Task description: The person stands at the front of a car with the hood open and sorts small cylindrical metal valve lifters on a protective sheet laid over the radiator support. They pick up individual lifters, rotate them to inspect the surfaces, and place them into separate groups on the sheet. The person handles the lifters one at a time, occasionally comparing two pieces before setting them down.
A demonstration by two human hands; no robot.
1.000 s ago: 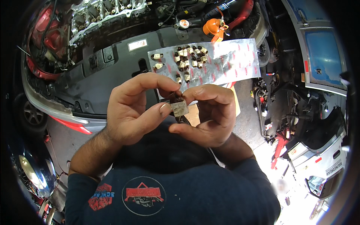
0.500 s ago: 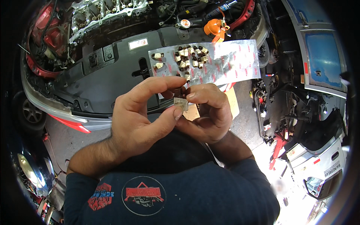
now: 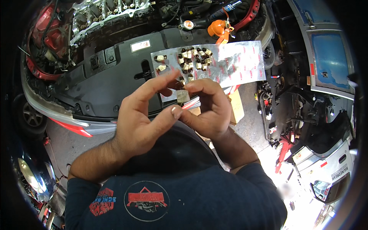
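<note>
While both hands meet at frame centre, a small grey-tan part (image 3: 182, 96) sits pinched between them, just below the clear plastic sheet (image 3: 245, 63) and above the person's dark shirt (image 3: 172, 199).

Left hand (image 3: 140, 122): comes in from lower left. Thumb tip (image 3: 175, 112) points up-right, just under the part; index + middle fingers (image 3: 161, 82) stretched long toward upper right, roughly straight, not curled. Whether the index tip touches the part: can't tell, overlap w/ right hand. Hand looks half open, pinch only at the tips.

Right hand (image 3: 209, 109): comes in from lower right, fingers arched over in a hook, tips closing on the part's top/right side. Grip = fingertip pinch, palm not involved. Part held upright-ish; exact shape too small to tell.

Surroundings:
- Plastic sheet lies on the black front panel (image 3: 103, 82) of a car w/ hood open, upper centre of frame. On its left half, a cluster of small brown-and-cream pieces (image 3: 195, 61), approx. in rows; two more pieces (image 3: 160, 63) set apart at the sheet's left edge.
- Orange cap (image 3: 217, 28) w/ strap, just above the sheet, top centre.
- Engine top (image 3: 107, 11), bare metal, upper left.
- Red bodywork (image 3: 42, 42) far left; wheel (image 3: 32, 115) at left edge.
- Cardboard box (image 3: 234, 107) right of the hands, partly hidden by the right hand.
- Silver car door (image 3: 329, 168), lower right.
</note>
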